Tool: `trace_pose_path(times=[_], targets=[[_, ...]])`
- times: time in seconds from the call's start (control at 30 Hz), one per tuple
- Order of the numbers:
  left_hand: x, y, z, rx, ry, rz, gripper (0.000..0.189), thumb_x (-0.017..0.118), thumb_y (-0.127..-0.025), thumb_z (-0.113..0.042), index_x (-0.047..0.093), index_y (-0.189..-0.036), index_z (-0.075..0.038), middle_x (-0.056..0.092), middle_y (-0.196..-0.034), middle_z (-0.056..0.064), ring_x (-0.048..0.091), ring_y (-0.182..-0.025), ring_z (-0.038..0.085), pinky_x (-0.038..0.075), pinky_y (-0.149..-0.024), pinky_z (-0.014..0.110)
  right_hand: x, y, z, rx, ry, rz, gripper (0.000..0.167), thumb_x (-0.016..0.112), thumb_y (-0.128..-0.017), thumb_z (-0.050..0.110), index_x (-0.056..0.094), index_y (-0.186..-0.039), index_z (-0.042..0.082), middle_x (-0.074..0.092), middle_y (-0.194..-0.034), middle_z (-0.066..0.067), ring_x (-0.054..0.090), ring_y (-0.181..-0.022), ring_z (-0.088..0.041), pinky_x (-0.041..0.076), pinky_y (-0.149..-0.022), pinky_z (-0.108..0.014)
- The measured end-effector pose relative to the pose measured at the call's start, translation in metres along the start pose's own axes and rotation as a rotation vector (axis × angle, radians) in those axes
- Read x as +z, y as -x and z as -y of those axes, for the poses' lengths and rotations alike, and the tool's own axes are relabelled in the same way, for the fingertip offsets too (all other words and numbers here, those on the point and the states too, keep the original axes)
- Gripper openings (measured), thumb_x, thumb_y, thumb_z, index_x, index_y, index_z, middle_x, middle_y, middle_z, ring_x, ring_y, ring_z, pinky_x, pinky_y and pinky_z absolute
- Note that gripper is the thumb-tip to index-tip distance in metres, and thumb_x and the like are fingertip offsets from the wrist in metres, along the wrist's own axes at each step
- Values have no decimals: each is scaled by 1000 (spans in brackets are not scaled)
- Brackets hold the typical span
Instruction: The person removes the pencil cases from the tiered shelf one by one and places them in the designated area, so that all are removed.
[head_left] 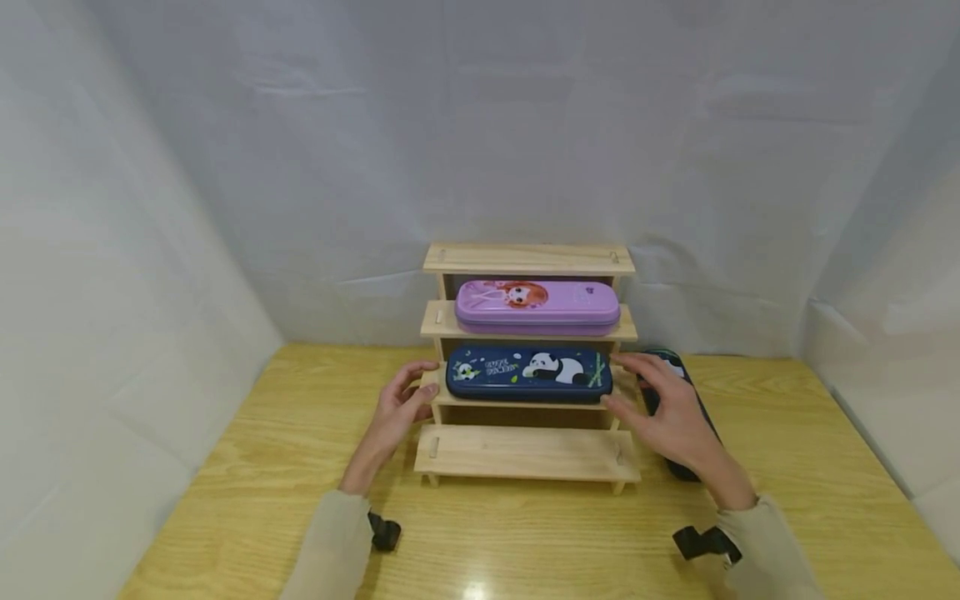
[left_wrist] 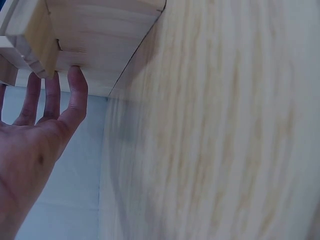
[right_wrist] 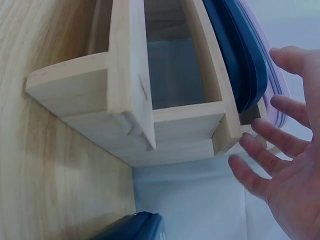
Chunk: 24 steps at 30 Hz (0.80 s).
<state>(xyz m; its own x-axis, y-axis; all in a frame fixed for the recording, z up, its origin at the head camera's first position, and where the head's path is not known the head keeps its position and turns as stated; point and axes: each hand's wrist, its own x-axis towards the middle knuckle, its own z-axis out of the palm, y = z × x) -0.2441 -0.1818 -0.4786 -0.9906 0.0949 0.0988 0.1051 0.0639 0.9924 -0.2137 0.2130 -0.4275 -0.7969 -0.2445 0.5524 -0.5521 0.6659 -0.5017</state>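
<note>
A dark blue pencil case [head_left: 528, 373] with a panda picture lies on a middle step of a stepped wooden rack [head_left: 525, 452]. My left hand [head_left: 405, 404] is at the rack's left end, thumb and forefinger beside that step. In the left wrist view, its fingertips [left_wrist: 76, 72] reach the rack's side, fingers slightly bent. On the other side, my right hand [head_left: 671, 417] is spread by the case's right end. The right wrist view shows its fingers [right_wrist: 280, 137] apart, with nothing held between them. One step higher sits a purple pencil case [head_left: 536, 307] with a cartoon girl on it.
Another dark pencil case [head_left: 684, 473] lies on the wooden table [head_left: 525, 542] to the right of the rack, partly hidden by my right hand. The rack's top board [head_left: 528, 259] and lowest board are bare. White sheeting [head_left: 525, 125] encloses the table behind and at both sides.
</note>
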Motion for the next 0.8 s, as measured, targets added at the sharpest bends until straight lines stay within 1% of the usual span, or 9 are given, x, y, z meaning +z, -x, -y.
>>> trace_pose_path(times=[0.13, 0.23, 0.27, 0.33, 0.4, 0.5, 0.63, 0.8], targets=[[1, 0, 0, -4, -1, -2, 39, 60, -104, -17, 52, -141, -10, 48, -143, 7, 58, -107, 12, 58, -84, 36, 3, -6, 3, -29, -9, -9, 55, 82, -86, 17, 63, -138, 13, 64, -134, -11, 63, -117, -30, 56, -86, -53], [1, 0, 0, -2, 2, -3, 39, 59, -104, -16, 52, -141, -10, 48, -142, 7, 58, -106, 12, 59, -84, 36, 5, -11, 5, -50, -28, 2, 56, 82, -86, 16, 63, -139, 13, 64, -135, -10, 64, -115, -28, 57, -84, -50], [1, 0, 1, -1, 2, -3, 39, 59, -104, -16, 52, -141, -10, 48, -142, 7, 58, -106, 12, 59, -84, 37, 6, -13, 5, -53, -33, 8, 56, 82, -86, 16, 62, -139, 13, 63, -135, -10, 64, -113, -27, 58, -84, -48], [1, 0, 1, 1, 1, -4, 39, 59, -103, -16, 52, -141, -10, 48, -142, 8, 58, -107, 13, 59, -84, 38, 7, -15, 7, -56, -39, 22, 57, 82, -86, 17, 62, -139, 13, 63, -136, -10, 65, -101, -25, 58, -79, -43], [1, 0, 1, 0, -2, -4, 39, 60, -103, -17, 53, -141, -10, 48, -142, 8, 58, -107, 13, 58, -85, 38, 8, -17, 9, -48, -32, 37, 57, 82, -86, 19, 62, -139, 13, 62, -136, -9, 63, -94, -22, 56, -77, -40], [1, -1, 1, -3, -4, -6, 39, 60, -103, -17, 53, -141, -11, 48, -143, 8, 58, -108, 14, 58, -85, 39, 9, -20, 13, -26, -17, 63, 57, 82, -87, 24, 62, -139, 12, 61, -137, -10, 61, -90, -19, 54, -76, -39], [1, -1, 1, -5, 5, -5, 39, 60, -103, -16, 53, -141, -10, 48, -142, 8, 58, -107, 13, 58, -85, 39, 11, -22, 17, 16, 7, 110, 59, 82, -87, 29, 61, -139, 11, 57, -139, -12, 60, -99, -22, 52, -82, -43], [0, -1, 0, 0, 7, 1, 39, 59, -103, -16, 52, -141, -10, 48, -142, 8, 59, -105, 11, 59, -84, 36, 11, -21, 19, 58, 7, 157, 62, 84, -85, 33, 62, -139, 12, 52, -138, -15, 57, -113, -32, 51, -93, -54]])
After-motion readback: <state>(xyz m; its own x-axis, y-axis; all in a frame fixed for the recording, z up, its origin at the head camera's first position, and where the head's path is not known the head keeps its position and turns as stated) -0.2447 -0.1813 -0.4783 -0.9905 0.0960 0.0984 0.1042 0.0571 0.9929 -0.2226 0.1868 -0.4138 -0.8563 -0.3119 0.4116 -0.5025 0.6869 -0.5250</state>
